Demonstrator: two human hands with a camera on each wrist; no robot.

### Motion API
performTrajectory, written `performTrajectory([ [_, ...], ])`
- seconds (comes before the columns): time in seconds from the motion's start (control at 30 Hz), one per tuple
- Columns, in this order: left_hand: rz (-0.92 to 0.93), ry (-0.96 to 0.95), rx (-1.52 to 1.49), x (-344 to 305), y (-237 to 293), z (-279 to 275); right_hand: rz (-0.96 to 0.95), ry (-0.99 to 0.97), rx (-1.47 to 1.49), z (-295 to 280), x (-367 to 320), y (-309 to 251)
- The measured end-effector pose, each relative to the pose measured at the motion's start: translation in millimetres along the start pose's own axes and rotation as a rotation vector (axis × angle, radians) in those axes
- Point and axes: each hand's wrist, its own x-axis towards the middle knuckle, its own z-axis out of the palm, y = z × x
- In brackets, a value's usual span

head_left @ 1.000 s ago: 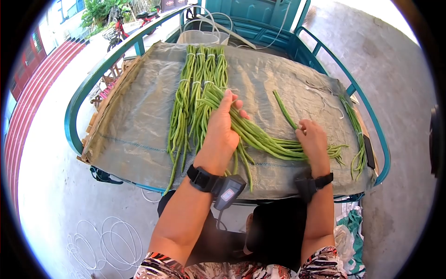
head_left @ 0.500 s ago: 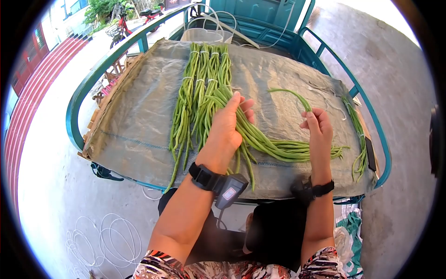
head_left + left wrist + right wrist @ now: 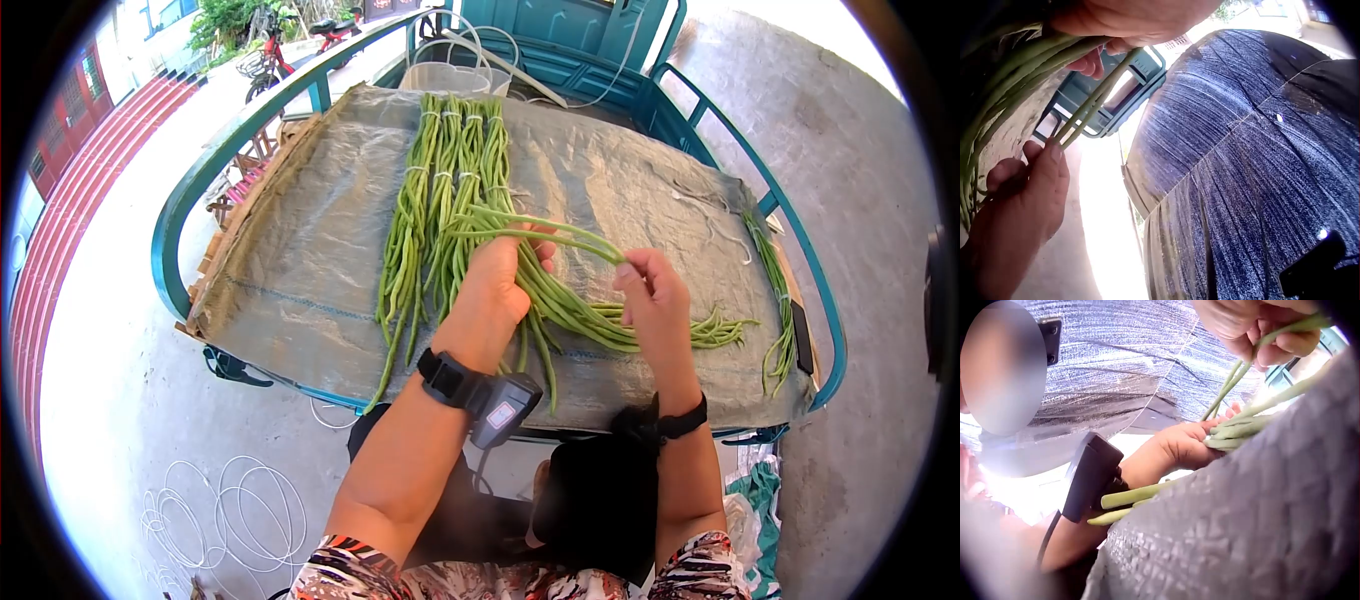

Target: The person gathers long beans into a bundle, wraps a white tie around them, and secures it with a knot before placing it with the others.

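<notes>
My left hand (image 3: 497,275) holds a bunch of long green beans (image 3: 575,310) near one end, the rest trailing right across the sheet. To its right, my right hand (image 3: 660,300) pinches the ends of two long beans (image 3: 580,238) between thumb and fingers. These run left over the left hand and the bunch. The pinch also shows in the left wrist view, where the right hand (image 3: 1032,194) grips the pair of beans (image 3: 1085,115). Left of the left hand lie several bean bundles (image 3: 415,215), side by side and bound with white ties.
A grey woven sheet (image 3: 300,240) covers the cart bed, which blue-green rails (image 3: 175,240) enclose. At the right edge lie another tied bean bundle (image 3: 768,280) and a dark flat object (image 3: 802,338). White strings (image 3: 715,205) lie nearby. Behind the sheet stands a clear plastic tub (image 3: 440,77).
My right hand first lifted one bean off the sheet, then moved up and left; two beans now stretch from it over my left hand. The left hand keeps its hold on the bunch.
</notes>
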Motion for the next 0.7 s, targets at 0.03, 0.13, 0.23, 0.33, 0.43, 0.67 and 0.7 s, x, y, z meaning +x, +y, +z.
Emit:
performTrajectory([
  [0.03, 0.004, -0.020, 0.018, -1, 0, -1, 0.016, 0.010, 0.022, -3, 2, 2],
  [0.13, 0.008, -0.036, 0.038, -4, 2, 1, 0.030, 0.035, 0.022, -7, 6, 12],
  [0.23, 0.012, -0.026, 0.026, -6, 2, 2, 0.044, 0.044, 0.023, -8, 6, 16],
  [0.33, 0.016, -0.036, 0.048, -5, 2, 3, 0.072, 0.042, 0.038, -8, 6, 16],
  [0.43, 0.028, -0.096, 0.085, -3, 3, 1, 0.081, 0.040, 0.093, -8, 6, 14],
  [0.67, 0.021, -0.228, 0.137, -8, 8, 7, 0.072, 0.032, 0.186, -12, 6, 15],
  [0.7, 0.009, -0.270, 0.128, -7, 8, 6, 0.070, 0.028, 0.190, -13, 6, 16],
])
